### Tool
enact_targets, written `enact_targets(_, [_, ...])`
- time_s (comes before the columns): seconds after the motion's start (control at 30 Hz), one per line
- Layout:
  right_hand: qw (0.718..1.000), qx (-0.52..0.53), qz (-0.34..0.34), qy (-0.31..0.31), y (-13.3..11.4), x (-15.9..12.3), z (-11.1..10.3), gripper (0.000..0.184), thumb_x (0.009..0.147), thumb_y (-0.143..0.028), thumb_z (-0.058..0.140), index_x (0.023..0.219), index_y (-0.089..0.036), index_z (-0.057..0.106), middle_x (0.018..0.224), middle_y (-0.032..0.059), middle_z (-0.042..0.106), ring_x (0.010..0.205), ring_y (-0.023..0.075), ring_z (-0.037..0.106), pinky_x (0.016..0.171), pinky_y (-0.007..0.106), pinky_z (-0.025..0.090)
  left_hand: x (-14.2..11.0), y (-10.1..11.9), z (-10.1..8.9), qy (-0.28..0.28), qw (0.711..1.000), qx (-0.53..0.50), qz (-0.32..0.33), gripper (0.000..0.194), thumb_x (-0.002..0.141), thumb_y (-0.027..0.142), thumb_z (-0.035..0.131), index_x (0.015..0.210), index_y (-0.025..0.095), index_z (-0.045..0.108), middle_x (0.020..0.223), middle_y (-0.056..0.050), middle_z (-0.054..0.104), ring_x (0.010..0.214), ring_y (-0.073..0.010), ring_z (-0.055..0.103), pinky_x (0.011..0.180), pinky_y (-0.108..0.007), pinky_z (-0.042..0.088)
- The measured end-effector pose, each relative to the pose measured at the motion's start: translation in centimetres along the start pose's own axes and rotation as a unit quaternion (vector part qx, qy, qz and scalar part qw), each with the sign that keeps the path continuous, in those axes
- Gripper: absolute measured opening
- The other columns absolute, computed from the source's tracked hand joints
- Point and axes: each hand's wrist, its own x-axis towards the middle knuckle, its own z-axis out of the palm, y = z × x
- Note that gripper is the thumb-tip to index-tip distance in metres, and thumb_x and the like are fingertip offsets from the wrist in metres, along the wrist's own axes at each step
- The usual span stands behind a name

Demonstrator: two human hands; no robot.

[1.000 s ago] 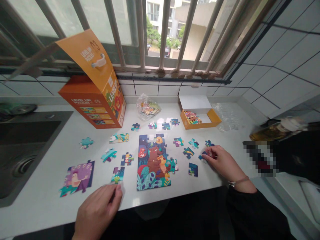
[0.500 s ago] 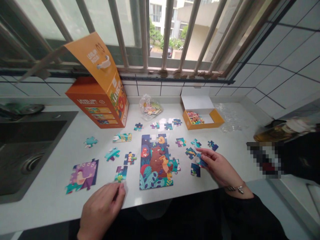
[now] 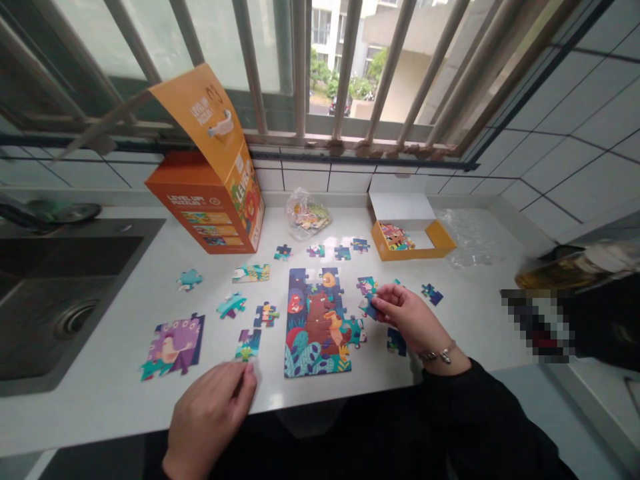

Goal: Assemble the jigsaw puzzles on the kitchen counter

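Sink (image 3: pixel 111 300): 9–10 o'clock of the bear panel (image 3: pixel 317 327), 12 being the window side; cut off by the left edge, basin in shadow.
Purple section (image 3: pixel 175 343): 9 o'clock; joined pieces, flat on the counter (image 3: pixel 120 413).
Tall orange box (image 3: pixel 210 227): 11 o'clock; upright, flap raised, interior not visible.
Left hand (image 3: pixel 215 410): 8 o'clock; closed, fingers curled under, palm side hidden; wrist runs into a dark sleeve. Fingertips at the lower edge of the frog piece (image 3: pixel 249 343); contact cannot be told.
Clear bag (image 3: pixel 307 215): 12 o'clock; loose puzzle pieces inside, prints blurred by creased plastic.
Bear panel: clock centre; partly assembled, flat, right and upper edges ragged.
Held piece (image 3: pixel 369 307): 2–3 o'clock, dark blue; over or just beside a purple piece (image 3: pixel 367 285), gap unclear; print partly covered by fingers.
Right hand (image 3: pixel 403 313): 3 o'clock; thumb and finger pinch the held piece. Hand covers part of a dark piece (image 3: pixel 395 343) below it.
Small orange box (image 3: pixel 417 253): 2 o'clock; white lid up, colourful pieces at its left end.
Clear plastic (image 3: pixel 470 240): 2 o'clock, beside that box; outline indistinct.
Bottle (image 3: pixel 547 272): near 3 o'clock, far right; blurred, yellowish contents.
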Motion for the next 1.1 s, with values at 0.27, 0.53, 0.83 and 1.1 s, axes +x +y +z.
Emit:
enact_targets(0.27, [0.997, -0.007, 0.007, -0.076, -1.7, 2.5, 3.0, 0.037, 0.084, -0.039, 0.089, 0.115, -0.025, 0.075, 0.098, 0.0027, 0.072, 0.08, 0.0162, 0.073, 0.078, 0.035, 0.068, 0.1, 0.1, -0.1, 0.0, 1.0, 0.0, 0.002, 0.024, 0.11, 0.028, 0.059, 0.091, 0.02, 0.071, 0.087, -0.006, 0.079, 0.079, -0.0225, 0.074, 0.077, -0.037, 0.051])
enact_targets(0.53, [0.975, -0.167, -0.083, -0.117, -3.1, 5.5, 4.3, 0.024, 0.092, -0.037, 0.079, 0.11, -0.023, 0.075, 0.087, 0.0027, 0.077, 0.081, 0.0178, 0.074, 0.067, 0.028, 0.06, 0.1, 0.1, -0.2, 0.004, 1.0, -0.004, 0.002, 0.024, 0.11, 0.026, 0.059, 0.09, 0.02, 0.07, 0.084, -0.005, 0.077, 0.077, -0.0219, 0.072, 0.077, -0.037, 0.051])
enact_targets(0.83, [0.96, -0.215, -0.108, -0.144, -3.1, 6.9, 4.8, 0.016, 0.093, -0.034, 0.078, 0.106, -0.024, 0.078, 0.085, 0.0023, 0.077, 0.075, 0.0176, 0.073, 0.064, 0.028, 0.058, 0.2, 0.2, -0.2, -0.004, 1.0, -0.004, -0.01, 0.028, 0.11, 0.028, 0.057, 0.088, 0.021, 0.072, 0.082, -0.004, 0.077, 0.075, -0.0201, 0.072, 0.074, -0.036, 0.052])
enact_targets(1.1, [0.956, -0.222, -0.115, -0.153, -2.8, 7.2, 4.8, 0.023, 0.092, -0.036, 0.08, 0.112, -0.024, 0.075, 0.09, 0.0023, 0.077, 0.075, 0.0171, 0.072, 0.064, 0.028, 0.059, 0.0, 0.0, -0.2, -0.012, 1.0, -0.004, -0.008, 0.025, 0.111, 0.028, 0.057, 0.091, 0.022, 0.07, 0.085, -0.004, 0.078, 0.079, -0.0218, 0.073, 0.075, -0.037, 0.051])
